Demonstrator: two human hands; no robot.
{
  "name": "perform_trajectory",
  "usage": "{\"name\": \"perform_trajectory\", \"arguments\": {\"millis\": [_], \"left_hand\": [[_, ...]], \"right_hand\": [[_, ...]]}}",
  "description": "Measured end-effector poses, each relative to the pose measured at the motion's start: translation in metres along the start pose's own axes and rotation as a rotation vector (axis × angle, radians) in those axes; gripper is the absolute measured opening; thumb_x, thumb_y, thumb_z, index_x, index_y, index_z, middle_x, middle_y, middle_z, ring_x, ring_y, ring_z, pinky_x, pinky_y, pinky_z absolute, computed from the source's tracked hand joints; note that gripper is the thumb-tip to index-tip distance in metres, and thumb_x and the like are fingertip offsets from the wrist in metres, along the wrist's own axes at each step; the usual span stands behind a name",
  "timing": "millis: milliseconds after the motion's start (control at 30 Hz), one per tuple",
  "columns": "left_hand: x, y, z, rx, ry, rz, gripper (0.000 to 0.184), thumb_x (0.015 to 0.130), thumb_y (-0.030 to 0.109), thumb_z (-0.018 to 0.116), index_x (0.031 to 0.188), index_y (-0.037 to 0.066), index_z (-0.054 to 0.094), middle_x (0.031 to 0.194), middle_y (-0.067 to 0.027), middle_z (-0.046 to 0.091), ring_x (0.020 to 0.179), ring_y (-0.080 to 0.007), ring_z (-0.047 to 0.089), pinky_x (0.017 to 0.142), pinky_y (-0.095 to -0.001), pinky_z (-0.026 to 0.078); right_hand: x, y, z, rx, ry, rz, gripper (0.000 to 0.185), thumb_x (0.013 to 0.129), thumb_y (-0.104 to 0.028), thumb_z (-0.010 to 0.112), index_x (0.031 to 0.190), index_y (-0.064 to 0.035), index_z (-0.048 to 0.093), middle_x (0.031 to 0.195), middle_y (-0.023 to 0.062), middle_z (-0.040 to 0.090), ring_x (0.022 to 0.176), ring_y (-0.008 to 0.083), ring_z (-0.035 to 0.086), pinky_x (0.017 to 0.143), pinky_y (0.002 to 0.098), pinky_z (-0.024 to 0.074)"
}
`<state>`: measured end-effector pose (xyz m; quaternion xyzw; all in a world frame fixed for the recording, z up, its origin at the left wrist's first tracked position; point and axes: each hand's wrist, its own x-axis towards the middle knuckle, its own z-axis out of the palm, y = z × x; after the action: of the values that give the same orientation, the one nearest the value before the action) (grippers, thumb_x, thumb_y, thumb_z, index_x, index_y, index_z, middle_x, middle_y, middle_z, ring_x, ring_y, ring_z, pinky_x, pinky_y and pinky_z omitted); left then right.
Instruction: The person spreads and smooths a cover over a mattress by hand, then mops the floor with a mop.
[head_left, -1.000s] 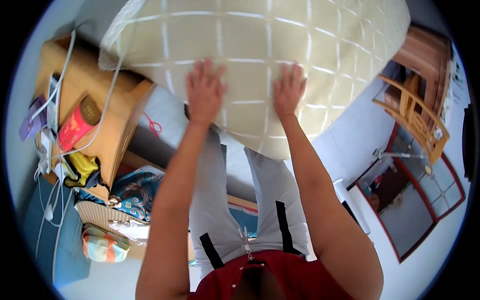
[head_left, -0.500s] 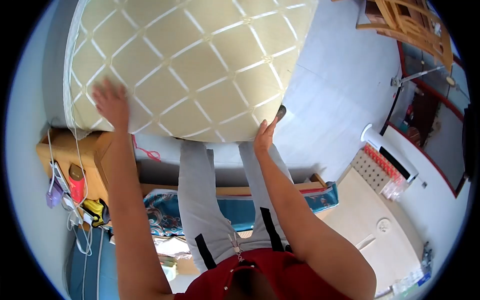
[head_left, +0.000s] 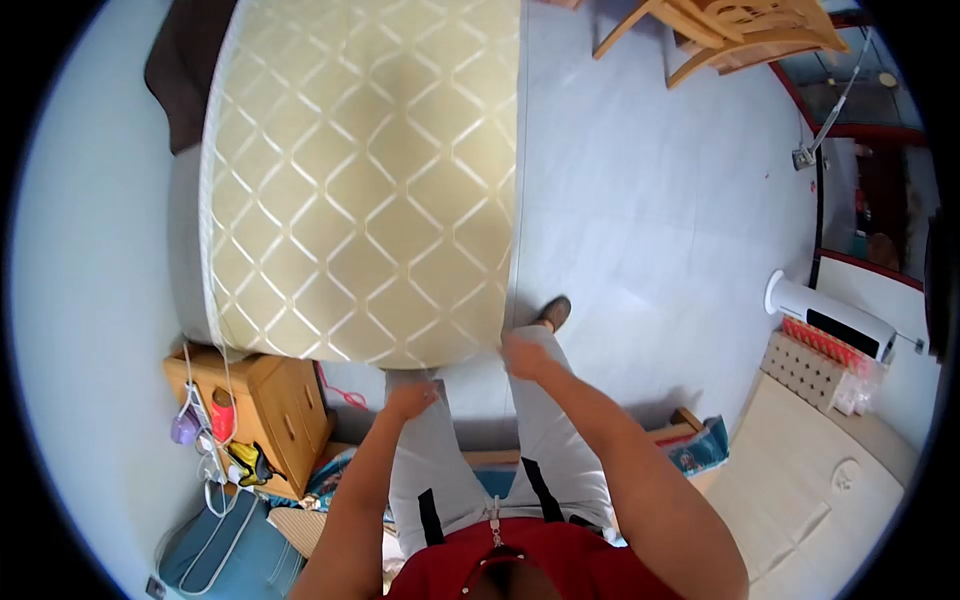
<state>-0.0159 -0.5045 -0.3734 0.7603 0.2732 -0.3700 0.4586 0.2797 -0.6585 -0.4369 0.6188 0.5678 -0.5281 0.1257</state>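
Head view, the only one: cover (head_left: pixel 370 180) lies spread on the bed, L of the person, running from their knees to the far end. Looks mostly done, I'd say: top's flat w/ no big folds, R edge fairly straight. Near edge bows a bit, so prob. that edge & the near R corner are what's left; far end runs out of sight, can't judge it.

R hand (head_left: pixel 525 357) is right at the near R corner, but it's blurred; can't tell if it's pinching cloth. L hand (head_left: pixel 412 400) is loosely curled just below the near edge, over the trousers (head_left: pixel 420 470); can't tell if anything's in it.

Materials: cover's pale yellow w/ a slight sheen, whitish diamond lattice, white trim down the L side. Brown cloth (head_left: pixel 190 75), soft & dark, sits far L. Cabinet (head_left: pixel 290 420), near L, is boxy yellowish wood w/ rounded edges. Chair (head_left: pixel 740 40), far R, is wood too, curved back. Floor (head_left: pixel 640 200) is smooth, pale grey, w/ thin seams.
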Motion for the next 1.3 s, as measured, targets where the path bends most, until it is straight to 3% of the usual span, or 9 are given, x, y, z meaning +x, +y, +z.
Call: {"name": "perform_trajectory", "arguments": {"millis": [233,400,600,667,800,867,933,1100,1300], "left_hand": [[-0.070,0.019,0.004,-0.181,0.424,-0.551,0.044,0.096,0.043,0.050,0.129,0.016,0.059,0.114,-0.0190,0.066,0.110,-0.0387,0.060,0.092,-0.0468,0.047],[-0.063,0.052,0.013,-0.129,0.499,-0.360,0.045,0.095,0.041,0.050,0.124,0.008,0.062,0.119,-0.0166,0.065,0.109,-0.0361,0.062,0.095,-0.0451,0.048],[0.011,0.199,-0.070,-0.095,0.426,-0.101,0.044,0.093,0.036,0.055,0.125,0.006,0.061,0.125,-0.0183,0.062,0.118,-0.0359,0.057,0.101,-0.0446,0.043],[0.055,0.197,-0.081,-0.046,0.517,-0.048,0.047,0.092,0.034,0.058,0.129,0.005,0.058,0.130,-0.0195,0.058,0.122,-0.0365,0.053,0.103,-0.0445,0.042],[0.126,0.193,-0.122,0.108,0.670,-0.135,0.053,0.089,0.032,0.062,0.132,0.002,0.053,0.142,-0.0202,0.047,0.129,-0.0366,0.046,0.106,-0.0448,0.041],[0.167,0.180,-0.142,0.148,0.822,-0.188,0.054,0.089,0.034,0.062,0.132,0.002,0.053,0.143,-0.0196,0.047,0.131,-0.0360,0.045,0.107,-0.0450,0.040],[0.201,0.175,-0.152,0.125,0.981,-0.237,0.055,0.089,0.037,0.061,0.131,0.003,0.054,0.141,-0.0188,0.049,0.131,-0.0355,0.045,0.107,-0.0445,0.040],[0.222,0.179,-0.060,-0.272,-0.101,0.234,0.058,0.095,0.051,0.049,0.133,0.008,0.056,0.139,-0.0131,0.054,0.132,-0.0305,0.045,0.111,-0.0407,0.036],[0.067,0.206,-0.023,0.095,0.127,0.200,0.047,0.098,0.039,0.046,0.136,0.012,0.052,0.128,-0.0162,0.061,0.115,-0.0355,0.058,0.098,-0.0455,0.045]], "right_hand": [[-0.162,0.121,-0.008,0.458,0.392,0.310,0.040,0.093,-0.031,0.054,0.130,-0.0156,0.057,0.126,0.0140,0.060,0.119,0.0326,0.055,0.100,0.0438,0.0446],[-0.270,0.235,-0.016,0.603,0.690,0.448,0.032,0.094,-0.031,0.058,0.117,-0.0110,0.065,0.088,0.0128,0.070,0.078,0.0231,0.067,0.072,0.0345,0.0528],[-0.349,0.278,0.098,1.074,0.797,0.613,0.027,0.093,-0.021,0.055,0.114,-0.0068,0.065,0.087,0.0100,0.071,0.076,0.0177,0.066,0.071,0.0335,0.0516],[-0.369,0.241,0.106,1.062,0.551,0.751,0.027,0.093,-0.020,0.053,0.112,-0.0042,0.064,0.086,0.0111,0.069,0.078,0.0190,0.067,0.075,0.0334,0.0514],[-0.363,0.212,0.244,0.106,0.880,0.047,0.029,0.093,-0.026,0.056,0.111,-0.0051,0.065,0.095,0.0123,0.070,0.084,0.0227,0.068,0.076,0.0354,0.0528],[-0.362,0.137,0.199,1.025,0.370,0.573,0.033,0.095,-0.030,0.057,0.117,-0.0062,0.064,0.108,0.0125,0.067,0.091,0.0244,0.067,0.078,0.0374,0.0539],[-0.364,0.084,0.153,1.017,0.320,0.585,0.034,0.094,-0.030,0.059,0.117,-0.0049,0.064,0.104,0.0138,0.071,0.093,0.0257,0.069,0.081,0.0363,0.0525],[-0.346,0.064,0.210,1.171,0.495,0.515,0.038,0.095,-0.030,0.059,0.121,-0.0030,0.062,0.102,0.0114,0.069,0.086,0.0179,0.068,0.077,0.0329,0.0530],[-0.351,0.056,0.166,1.254,0.597,0.532,0.033,0.094,-0.024,0.058,0.118,-0.0025,0.063,0.089,0.0087,0.068,0.078,0.0153,0.064,0.072,0.0302,0.0524]]}}
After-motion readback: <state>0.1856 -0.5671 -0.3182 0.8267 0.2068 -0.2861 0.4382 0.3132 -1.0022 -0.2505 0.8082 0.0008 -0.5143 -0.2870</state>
